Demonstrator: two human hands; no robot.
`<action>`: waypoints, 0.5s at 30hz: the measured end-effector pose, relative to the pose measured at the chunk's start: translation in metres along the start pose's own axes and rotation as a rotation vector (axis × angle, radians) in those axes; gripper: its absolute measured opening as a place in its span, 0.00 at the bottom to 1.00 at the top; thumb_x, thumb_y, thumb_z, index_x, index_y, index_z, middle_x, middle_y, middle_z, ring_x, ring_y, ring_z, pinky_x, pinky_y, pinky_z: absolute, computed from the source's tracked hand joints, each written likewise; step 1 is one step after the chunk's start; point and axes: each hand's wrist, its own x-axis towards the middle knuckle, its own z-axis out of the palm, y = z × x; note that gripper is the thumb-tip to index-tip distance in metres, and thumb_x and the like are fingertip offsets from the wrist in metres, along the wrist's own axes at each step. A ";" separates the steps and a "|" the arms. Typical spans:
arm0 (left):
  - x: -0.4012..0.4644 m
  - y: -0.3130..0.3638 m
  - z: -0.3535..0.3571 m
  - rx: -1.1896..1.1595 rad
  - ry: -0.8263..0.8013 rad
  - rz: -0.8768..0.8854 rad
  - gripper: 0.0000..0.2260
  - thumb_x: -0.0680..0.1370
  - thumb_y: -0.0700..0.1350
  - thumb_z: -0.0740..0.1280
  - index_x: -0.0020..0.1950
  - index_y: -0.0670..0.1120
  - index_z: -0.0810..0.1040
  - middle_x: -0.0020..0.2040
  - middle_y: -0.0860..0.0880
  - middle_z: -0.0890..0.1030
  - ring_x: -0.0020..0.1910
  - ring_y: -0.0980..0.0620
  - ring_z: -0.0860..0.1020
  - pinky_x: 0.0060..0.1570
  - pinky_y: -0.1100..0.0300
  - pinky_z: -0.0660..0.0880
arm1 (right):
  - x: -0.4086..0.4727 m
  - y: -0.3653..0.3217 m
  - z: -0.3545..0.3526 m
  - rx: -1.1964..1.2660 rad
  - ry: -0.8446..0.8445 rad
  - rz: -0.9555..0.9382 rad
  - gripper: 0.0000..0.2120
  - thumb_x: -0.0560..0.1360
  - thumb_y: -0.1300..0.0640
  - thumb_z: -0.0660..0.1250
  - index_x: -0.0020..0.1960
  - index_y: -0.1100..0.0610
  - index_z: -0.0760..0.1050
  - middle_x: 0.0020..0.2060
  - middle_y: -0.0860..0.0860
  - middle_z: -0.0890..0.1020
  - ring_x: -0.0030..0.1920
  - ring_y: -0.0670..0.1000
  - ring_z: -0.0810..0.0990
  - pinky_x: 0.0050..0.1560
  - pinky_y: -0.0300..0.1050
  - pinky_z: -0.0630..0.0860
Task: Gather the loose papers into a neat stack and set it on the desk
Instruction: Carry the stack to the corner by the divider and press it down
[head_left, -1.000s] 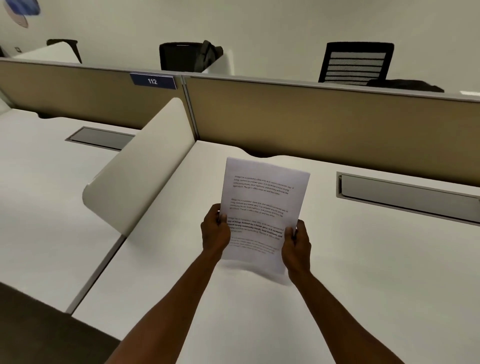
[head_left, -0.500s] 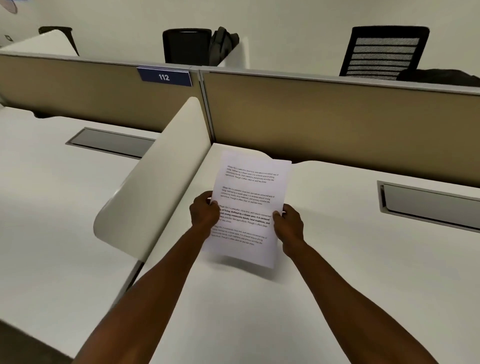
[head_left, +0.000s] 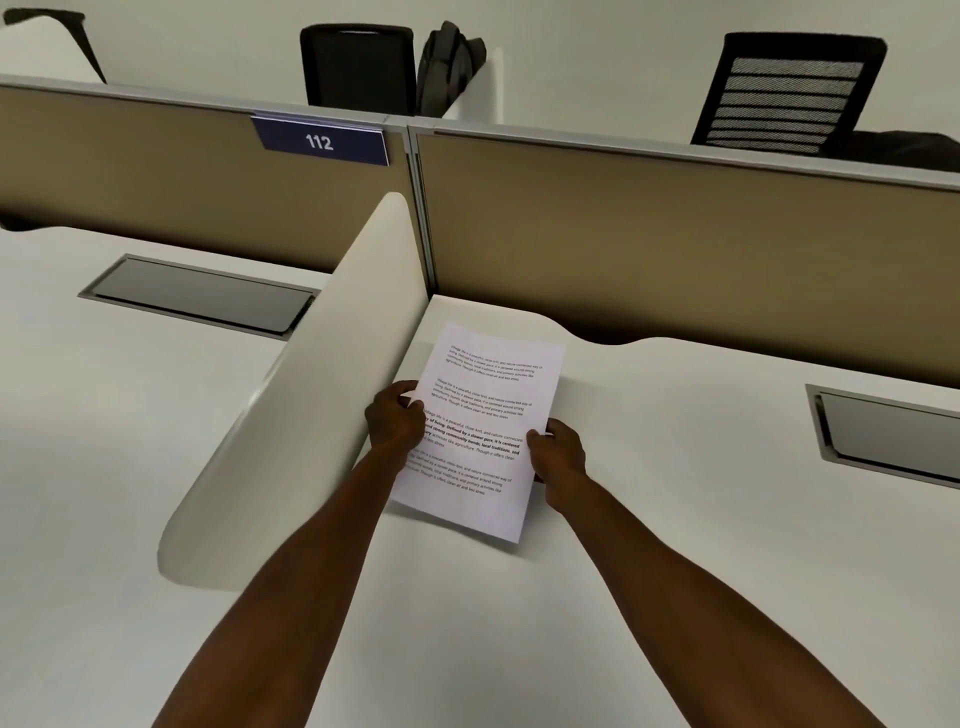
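Left hand (head_left: 395, 421): closed on the left edge of the papers (head_left: 480, 431), thumb on the printed face, other fingers hidden behind the sheets.
Right hand (head_left: 558, 452): closed on the right edge of the papers, lower than the left hand; thumb lies on the printed face, remaining fingers curl underneath.
Papers, place: centre of the frame, above the desk (head_left: 675, 519), just right of the white divider (head_left: 311, 405), in the corner near the tan panel (head_left: 675, 234).
Papers, contact: near edge casts a shadow on the desk; cannot tell whether the far edge touches the surface.
Papers, long axis: runs from lower centre of the frame up toward the panel, leaning slightly right at the top.
Papers, facing: printed side up, text lines tilted down to the right, top of the page farthest from the camera.
Papers, edges: look aligned as one stack; sheet count cannot be told.
Surroundings: sign (head_left: 319, 141) reading 112 at upper left centre; grey hatch (head_left: 893, 436) at right edge.
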 end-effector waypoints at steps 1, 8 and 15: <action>0.005 -0.001 0.002 0.005 -0.002 -0.003 0.14 0.79 0.37 0.66 0.63 0.45 0.82 0.48 0.42 0.83 0.48 0.44 0.82 0.49 0.59 0.77 | 0.003 -0.001 0.003 -0.011 0.005 0.000 0.12 0.77 0.59 0.63 0.59 0.55 0.79 0.52 0.55 0.84 0.50 0.57 0.82 0.54 0.55 0.82; 0.030 -0.007 0.011 0.032 -0.023 0.002 0.14 0.79 0.36 0.66 0.64 0.43 0.82 0.53 0.39 0.84 0.53 0.41 0.82 0.55 0.59 0.75 | 0.020 -0.005 0.019 -0.115 0.036 -0.038 0.14 0.77 0.58 0.64 0.62 0.55 0.78 0.55 0.55 0.83 0.52 0.56 0.81 0.59 0.54 0.80; 0.048 -0.014 0.009 0.084 -0.009 0.016 0.14 0.79 0.36 0.67 0.65 0.39 0.81 0.57 0.37 0.84 0.56 0.39 0.82 0.62 0.54 0.75 | 0.035 -0.004 0.032 -0.212 0.108 -0.044 0.11 0.76 0.57 0.66 0.57 0.56 0.79 0.54 0.54 0.84 0.55 0.57 0.81 0.59 0.56 0.79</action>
